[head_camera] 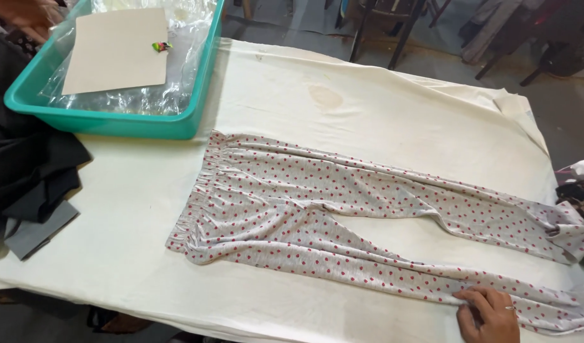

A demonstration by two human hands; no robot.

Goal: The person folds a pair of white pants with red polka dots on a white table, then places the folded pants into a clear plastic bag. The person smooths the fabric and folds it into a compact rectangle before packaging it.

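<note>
Clear plastic bags fill the teal tub at the table's far-left corner, beige card on top

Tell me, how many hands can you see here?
2. One hand rests on the lower leg of the dotted grey pants, near the table's front edge. Another hand, partly cut off, is at the top left by the green bin. Others may be out of view.

Soft, even light falls from above on the white table cloth, bright without harsh shadows. Glare glints off the clear plastic in the green tub. Beyond the cloth the floor is dimmer. Focus is sharp, edges slightly bent.
</note>
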